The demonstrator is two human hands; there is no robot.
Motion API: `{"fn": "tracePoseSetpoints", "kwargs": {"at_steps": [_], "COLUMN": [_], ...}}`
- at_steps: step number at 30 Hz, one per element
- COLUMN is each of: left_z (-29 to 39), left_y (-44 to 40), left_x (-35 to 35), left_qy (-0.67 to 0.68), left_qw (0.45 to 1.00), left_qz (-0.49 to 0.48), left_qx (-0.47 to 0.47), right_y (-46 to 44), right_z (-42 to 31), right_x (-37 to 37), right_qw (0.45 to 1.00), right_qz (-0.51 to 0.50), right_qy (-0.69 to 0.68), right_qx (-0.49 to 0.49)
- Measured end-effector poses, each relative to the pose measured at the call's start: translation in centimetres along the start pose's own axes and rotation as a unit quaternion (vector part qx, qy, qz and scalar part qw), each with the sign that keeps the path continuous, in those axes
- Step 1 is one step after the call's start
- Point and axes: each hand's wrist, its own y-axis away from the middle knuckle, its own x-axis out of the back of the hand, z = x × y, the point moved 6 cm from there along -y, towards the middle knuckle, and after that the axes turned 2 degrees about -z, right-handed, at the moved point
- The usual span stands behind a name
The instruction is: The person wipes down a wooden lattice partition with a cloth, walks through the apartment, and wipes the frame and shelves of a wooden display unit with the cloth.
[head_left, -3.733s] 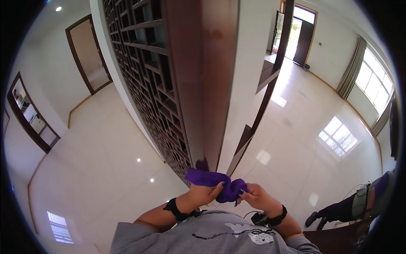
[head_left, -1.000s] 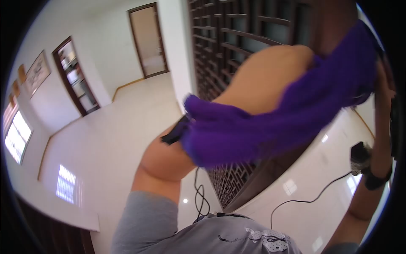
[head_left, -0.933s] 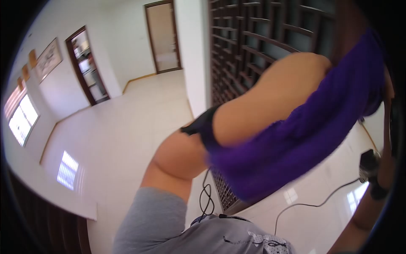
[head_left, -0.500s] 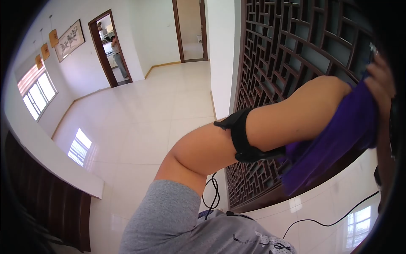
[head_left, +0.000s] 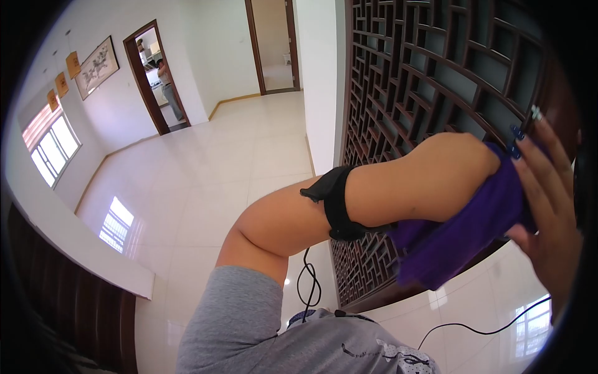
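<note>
My left arm reaches across to the right, with a black strap [head_left: 337, 202] around it. My left hand [head_left: 468, 151] is bent at the wrist, and a purple cloth [head_left: 461, 240] hangs from it; its fingers are hidden behind the cloth. Close by on the right, my right hand [head_left: 543, 193] has its fingers stretched out and apart, with dark blue nails. Its thumb and fingers lie at the cloth's right edge; I cannot tell whether they touch it. Behind both hands stands a dark wooden lattice screen [head_left: 430, 81].
Pale tiled floor [head_left: 193, 181] spreads to the left. A black cable [head_left: 492, 329] crosses at lower right, and another cable loop [head_left: 308, 283] hangs below my arm. Dark wooden panelling [head_left: 68, 287] is at lower left. In the far doorway stands a person [head_left: 169, 93].
My right hand has come further into view, and its fingers have spread from a more bunched pose. My left arm and the purple cloth have shifted slightly left and down in view.
</note>
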Motion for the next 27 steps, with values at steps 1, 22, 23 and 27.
{"fn": "tracePoseSetpoints", "kwargs": {"at_steps": [1,22,23,27], "left_z": [0.0,-1.4,-0.8,0.2], "left_y": [-0.2,4.8,5.3,3.9], "left_x": [0.3,-3.3,-2.9,-1.9], "left_qy": [-0.014,0.077,0.069,0.115], "left_qw": [1.000,0.991,0.995,0.990], "left_qz": [0.016,-0.064,-0.039,0.079], "left_qx": [-0.011,0.091,0.064,-0.011], "right_y": [-0.1,-0.1,0.0,-1.3], "right_z": [1.5,-4.2,-4.3,2.1], "right_x": [-0.7,-1.0,-0.8,1.4], "right_qw": [0.999,0.973,0.972,0.956], "right_qz": [0.021,0.203,0.203,0.291], "right_qy": [-0.004,-0.092,-0.100,0.014], "right_qx": [0.024,0.055,0.056,-0.034]}}
